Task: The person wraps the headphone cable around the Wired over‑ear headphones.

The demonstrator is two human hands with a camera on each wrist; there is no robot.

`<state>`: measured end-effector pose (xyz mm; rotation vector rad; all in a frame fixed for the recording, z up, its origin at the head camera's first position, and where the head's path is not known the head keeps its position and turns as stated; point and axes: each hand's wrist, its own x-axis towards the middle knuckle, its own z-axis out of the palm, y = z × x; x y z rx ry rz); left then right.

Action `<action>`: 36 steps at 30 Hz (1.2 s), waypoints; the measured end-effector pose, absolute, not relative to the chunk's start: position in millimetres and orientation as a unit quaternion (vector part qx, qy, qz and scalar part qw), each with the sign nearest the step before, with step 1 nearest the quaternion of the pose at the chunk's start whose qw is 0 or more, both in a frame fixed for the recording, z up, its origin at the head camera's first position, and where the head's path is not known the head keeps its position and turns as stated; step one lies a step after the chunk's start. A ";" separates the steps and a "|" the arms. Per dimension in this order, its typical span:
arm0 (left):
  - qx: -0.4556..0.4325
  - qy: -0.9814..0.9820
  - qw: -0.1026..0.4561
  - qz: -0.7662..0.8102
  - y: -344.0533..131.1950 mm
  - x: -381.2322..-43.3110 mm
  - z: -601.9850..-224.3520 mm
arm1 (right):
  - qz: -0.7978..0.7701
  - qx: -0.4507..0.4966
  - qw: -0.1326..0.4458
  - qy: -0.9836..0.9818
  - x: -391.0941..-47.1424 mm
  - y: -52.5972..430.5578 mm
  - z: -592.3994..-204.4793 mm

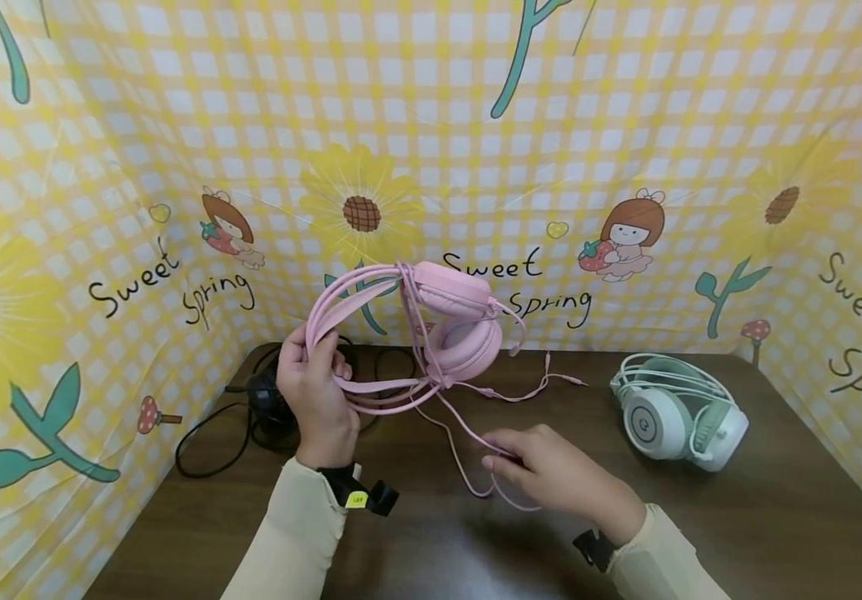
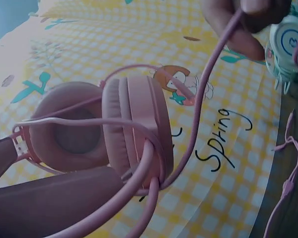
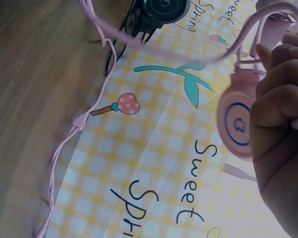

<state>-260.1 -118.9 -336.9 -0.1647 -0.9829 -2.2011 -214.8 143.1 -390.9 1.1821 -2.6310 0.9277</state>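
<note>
My left hand (image 1: 318,392) grips the headband of a pink headset (image 1: 464,354), holding it up over the table on its side. The ear cups point right, and a thin microphone arm (image 1: 518,329) sticks out beyond them. Strands of pink cable (image 2: 89,120) pass around the headset beside the cups. Lower and to the right, my right hand (image 1: 558,471) pinches a length of that cable (image 1: 464,425) between thumb and fingers. The cable's split plug end (image 1: 551,377) trails over the tabletop behind. In the right wrist view, the curled right hand (image 3: 283,114) partly hides an ear cup (image 3: 233,121).
A mint-green headset (image 1: 659,421) with its cable wound around it lies at the right of the brown table (image 1: 784,500). Black headphones (image 1: 269,400) with a loose black cord sit behind my left hand. Yellow checked cloth (image 1: 431,83) walls the back and sides.
</note>
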 end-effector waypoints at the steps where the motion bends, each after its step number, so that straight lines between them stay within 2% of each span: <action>1: -0.064 -0.383 0.359 -0.849 -119.3 -260.2 -336.9 | 0.305 0.388 0.054 -0.868 -214.4 143.2 -390.2; 20: -0.017 -0.424 0.402 -0.811 -124.9 -261.1 -334.9 | 0.324 0.347 0.057 -0.878 -208.0 147.5 -378.3; 28: -0.043 -0.441 0.430 -0.787 -127.2 -261.3 -335.2 | 0.350 0.347 0.057 -0.868 -200.3 151.7 -367.5; 32: -0.045 -0.441 0.431 -0.786 -127.0 -262.6 -335.7 | 0.388 0.346 0.038 -0.853 -194.4 153.9 -359.9; 36: -0.050 -0.447 0.433 -0.781 -126.1 -264.4 -338.0 | 0.401 0.353 0.049 -0.844 -190.3 155.8 -354.4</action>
